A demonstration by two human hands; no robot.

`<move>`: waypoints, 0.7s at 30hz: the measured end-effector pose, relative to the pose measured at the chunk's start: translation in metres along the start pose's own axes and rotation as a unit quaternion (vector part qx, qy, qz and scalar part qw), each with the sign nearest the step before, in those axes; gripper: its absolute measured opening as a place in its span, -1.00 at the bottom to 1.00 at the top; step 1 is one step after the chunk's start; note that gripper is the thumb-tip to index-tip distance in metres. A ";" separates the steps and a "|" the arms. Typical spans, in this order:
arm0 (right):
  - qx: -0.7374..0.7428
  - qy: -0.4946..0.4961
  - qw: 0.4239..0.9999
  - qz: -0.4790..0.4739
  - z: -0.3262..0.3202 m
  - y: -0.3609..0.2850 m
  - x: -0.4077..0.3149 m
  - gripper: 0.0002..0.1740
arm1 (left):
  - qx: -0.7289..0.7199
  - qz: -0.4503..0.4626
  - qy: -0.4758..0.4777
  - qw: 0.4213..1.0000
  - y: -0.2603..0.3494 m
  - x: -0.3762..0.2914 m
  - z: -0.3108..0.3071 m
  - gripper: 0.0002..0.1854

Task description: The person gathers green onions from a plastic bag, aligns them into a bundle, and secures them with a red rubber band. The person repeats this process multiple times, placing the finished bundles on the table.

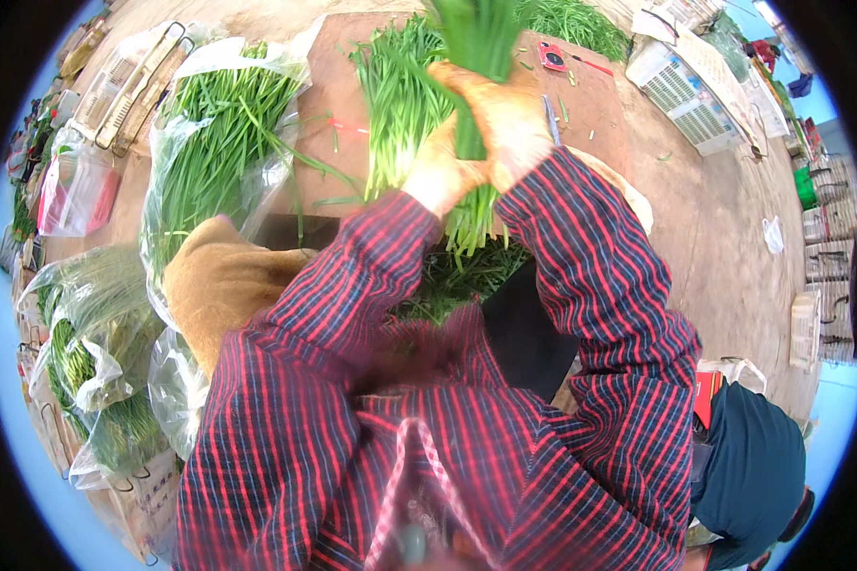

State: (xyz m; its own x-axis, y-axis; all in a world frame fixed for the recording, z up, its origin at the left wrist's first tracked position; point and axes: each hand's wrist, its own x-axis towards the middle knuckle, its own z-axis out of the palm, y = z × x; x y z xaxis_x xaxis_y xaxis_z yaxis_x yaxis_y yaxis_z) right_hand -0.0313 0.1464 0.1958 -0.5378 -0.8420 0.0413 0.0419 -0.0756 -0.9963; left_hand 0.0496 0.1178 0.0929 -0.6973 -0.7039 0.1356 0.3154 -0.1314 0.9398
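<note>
Both of my hands are wrapped around one bunch of long green leaves, apparently garlic chives, held upright and blurred at the top. My right hand grips it higher up, and my left hand closes round it lower down. Pale cut stalk ends stick out below the hands. Just left of them, a pile of the same chives lies on a reddish-brown board. A thin bluish-grey object, too hidden to name, shows beside my right wrist. A red tie strip lies left of the pile.
A clear plastic bag of chives stands at the left, with more bagged greens nearer. A red object with a black disc sits on the board. More chives and a white plastic crate lie beyond. Another person is at lower right.
</note>
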 end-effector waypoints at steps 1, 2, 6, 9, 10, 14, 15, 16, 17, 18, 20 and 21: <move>-0.020 -0.026 0.999 -0.034 0.006 0.001 -0.001 -0.37 | 0.195 -0.037 0.072 0.977 0.007 -0.001 -0.013 -0.13; -0.107 -0.060 0.992 -0.041 0.016 0.001 0.005 -0.22 | 0.022 -0.059 0.073 0.995 0.012 -0.011 -0.021 -0.27; -0.146 -0.224 0.961 -0.074 0.017 0.004 0.007 0.11 | -0.290 -0.080 0.025 0.953 0.037 -0.054 -0.060 -0.42; -0.020 -0.237 0.968 -0.081 -0.003 0.008 -0.011 -0.18 | -0.405 -0.029 0.049 0.913 0.049 -0.078 -0.092 -0.32; -0.058 -0.242 0.965 -0.082 -0.010 0.011 -0.018 -0.28 | -0.418 -0.022 0.071 0.906 0.051 -0.087 -0.104 -0.31; -0.085 -0.281 0.956 -0.006 -0.029 0.041 -0.077 -0.54 | -0.465 0.021 0.129 0.876 0.056 -0.109 -0.141 -0.29; -0.095 -0.265 0.959 0.018 -0.025 0.053 -0.093 -0.57 | -0.474 0.025 0.139 0.869 0.059 -0.113 -0.148 -0.30; -0.085 -0.253 0.961 0.067 -0.023 0.062 -0.108 -0.60 | -0.477 0.033 0.150 0.865 0.062 -0.117 -0.153 -0.33; -0.080 -0.240 0.963 0.092 -0.018 0.071 -0.122 -0.61 | -0.472 0.049 0.149 0.868 0.065 -0.120 -0.156 -0.34; -0.033 -0.246 0.964 0.100 -0.012 0.076 -0.136 -0.62 | -0.466 0.062 0.163 0.867 0.068 -0.122 -0.157 -0.35; -0.019 -0.207 0.975 0.083 -0.001 0.077 -0.156 -0.61 | -0.474 0.082 0.152 0.863 0.074 -0.124 -0.157 -0.37; -0.059 -0.163 0.982 0.073 0.004 0.073 -0.161 -0.60 | -0.467 0.084 0.159 0.866 0.076 -0.125 -0.156 -0.37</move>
State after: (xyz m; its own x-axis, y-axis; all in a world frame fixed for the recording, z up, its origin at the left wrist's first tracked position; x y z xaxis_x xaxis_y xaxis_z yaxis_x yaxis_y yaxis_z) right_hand 0.0617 0.2742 0.1166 -0.2345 -0.9670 -0.0995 -0.0092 0.1045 -0.9945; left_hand 0.2610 0.0868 0.0990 -0.4249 -0.9052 0.0122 0.8818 -0.4108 0.2318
